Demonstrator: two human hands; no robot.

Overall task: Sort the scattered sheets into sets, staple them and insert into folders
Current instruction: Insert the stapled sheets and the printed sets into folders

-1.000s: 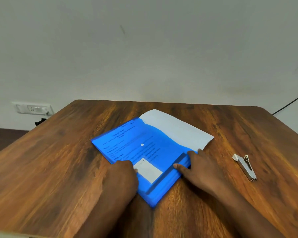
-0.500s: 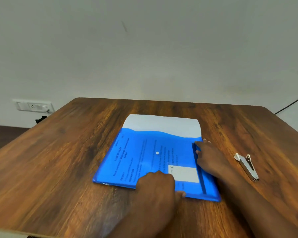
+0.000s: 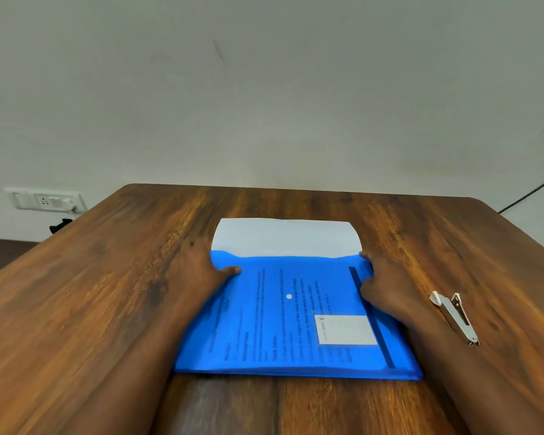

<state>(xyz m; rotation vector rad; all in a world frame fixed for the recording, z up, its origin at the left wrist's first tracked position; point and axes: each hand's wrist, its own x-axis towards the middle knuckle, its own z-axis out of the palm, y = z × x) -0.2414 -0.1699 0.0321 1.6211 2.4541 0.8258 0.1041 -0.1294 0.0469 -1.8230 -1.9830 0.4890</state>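
Note:
A translucent blue folder (image 3: pixel 296 328) lies flat in the middle of the wooden table (image 3: pixel 107 293), its opening facing away from me. White sheets (image 3: pixel 285 237) stick out of its far end, and printed text shows through the cover. My left hand (image 3: pixel 195 271) holds the folder's left edge near the far corner, with the thumb on top. My right hand (image 3: pixel 387 290) holds the right edge near the far corner, thumb on the cover and a fingertip at the corner. A white label and a white snap dot sit on the cover.
A small metal stapler (image 3: pixel 456 315) lies on the table just right of my right forearm. A wall socket (image 3: pixel 44 200) is on the wall at the left, and a black cable (image 3: pixel 531 193) hangs at the right.
The folder has turned from a slant to square in front of me. My left hand moved from the near edge up to the far left corner; my right hand slid up the right edge.

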